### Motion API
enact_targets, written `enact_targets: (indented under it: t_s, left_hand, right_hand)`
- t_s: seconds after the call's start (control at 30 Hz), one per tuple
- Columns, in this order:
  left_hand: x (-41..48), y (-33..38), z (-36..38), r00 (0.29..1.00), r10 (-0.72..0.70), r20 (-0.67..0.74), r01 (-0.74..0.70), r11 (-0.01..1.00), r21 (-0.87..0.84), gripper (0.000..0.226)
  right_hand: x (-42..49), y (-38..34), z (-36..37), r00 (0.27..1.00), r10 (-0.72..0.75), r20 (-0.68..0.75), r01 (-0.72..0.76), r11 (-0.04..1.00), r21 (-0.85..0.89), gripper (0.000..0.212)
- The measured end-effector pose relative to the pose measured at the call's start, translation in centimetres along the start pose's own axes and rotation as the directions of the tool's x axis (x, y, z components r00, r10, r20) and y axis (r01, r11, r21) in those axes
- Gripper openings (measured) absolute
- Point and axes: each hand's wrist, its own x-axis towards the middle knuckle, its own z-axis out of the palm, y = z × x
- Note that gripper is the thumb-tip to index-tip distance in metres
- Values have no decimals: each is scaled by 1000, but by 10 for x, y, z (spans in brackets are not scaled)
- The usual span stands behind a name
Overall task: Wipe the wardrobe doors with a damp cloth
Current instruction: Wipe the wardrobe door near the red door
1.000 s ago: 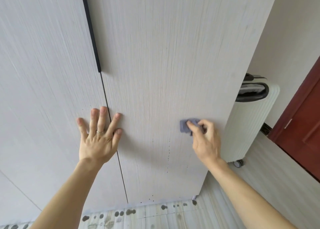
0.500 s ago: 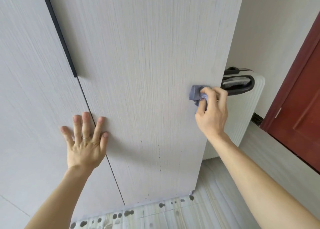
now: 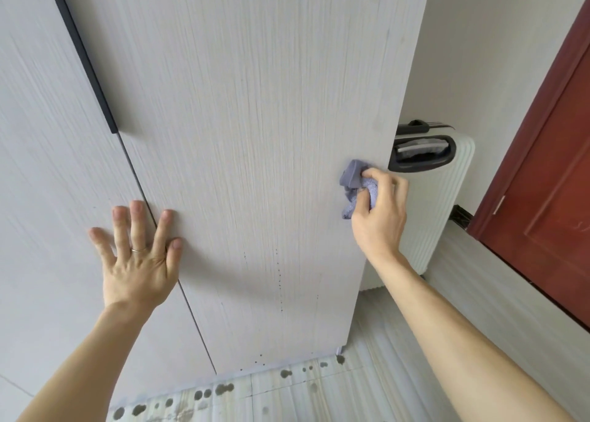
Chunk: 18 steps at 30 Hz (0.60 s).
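— where's our cloth (image 3: 353,183)?
— bunched in the curled fingers of our right hand (image 3: 380,212), against the right door (image 3: 255,134) near its outer edge.
— our left hand (image 3: 140,262)?
— fingers straight, spread flat over the seam (image 3: 135,169).

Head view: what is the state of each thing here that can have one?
left wardrobe door: closed.
right wardrobe door: closed, dark specks low down.
cloth: bunched, pressed on the right wardrobe door.
right hand: grips the cloth.
left hand: flat, fingers spread, across the seam between the doors.
suitcase: upright.
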Motion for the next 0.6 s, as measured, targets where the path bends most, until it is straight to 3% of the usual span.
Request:
enact_targets:
  t_s: [0.1, 0.17, 0.23, 0.3, 0.4, 0.53, 0.6]
  left_hand:
    - [-2, 1, 1, 1000, 4, 3, -4, 1000, 7, 68]
    - [-2, 0, 2, 1000, 3, -6, -3, 999, 34, 65]
    - [-2, -1, 4, 1000, 0, -7, 1, 999, 49, 62]
    - [-2, -4, 5, 1000, 13, -26, -11, 998, 58, 63]
    - [-1, -6, 7, 996, 45, -78, -39, 997, 70, 68]
    - [-3, -5, 10, 995, 20, -94, -15, 998, 56, 68]
    - [-3, -4, 11, 997, 2, -82, 1, 999, 32, 66]
  right_hand:
    - [-2, -7, 10, 995, -1, -99, 1, 1000, 2, 29]
    - [-34, 4, 22, 993, -92, -69, 92, 996, -14, 28]
    - [-78, 21, 36, 960, -239, 143, 250, 966, -62, 27]
    - [-117, 32, 47, 882, -283, 378, 345, 933, -107, 39]
    - [-135, 35, 50, 806, -308, 506, 416, 902, -113, 57]
    - [-92, 8, 44, 857, -389, 338, 439, 895, -82, 28]
    - [-63, -14, 46, 904, -366, 221, 384, 923, -41, 27]
